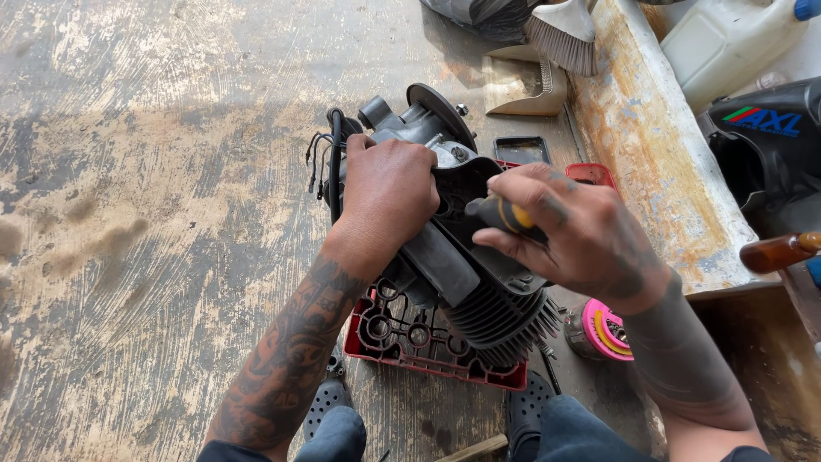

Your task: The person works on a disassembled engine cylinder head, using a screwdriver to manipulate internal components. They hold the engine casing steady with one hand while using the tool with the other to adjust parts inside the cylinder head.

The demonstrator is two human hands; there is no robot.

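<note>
While the left hand [389, 192] clamps down over the top of the dark grey finned metal engine block [453, 257], fingers curled closed around its upper casing, the right hand [581, 235] is wrapped tight on the black-and-yellow handle of a screwdriver [503, 214] whose tip disappears into the black housing in the middle of the block. That block sits tilted on the red plastic socket tray [410, 338] at the near centre, its cooling fins hanging off the tray's right edge rather than resting flat. From this footing the likeliest trouble is the engine rocking or sliding off the tray if the driver is pushed hard, since only one hand steadies it. A slip of the tip seems possible too; whether it is seated in a screw cannot be told, and a jump would send it toward the left fingers close beside it. The bundle of thin black wires [329, 158] at the far left of the block lies just under the left hand and could be pinched. Just right of the fins, the pink round tin [603, 329] could be knocked over.
</note>
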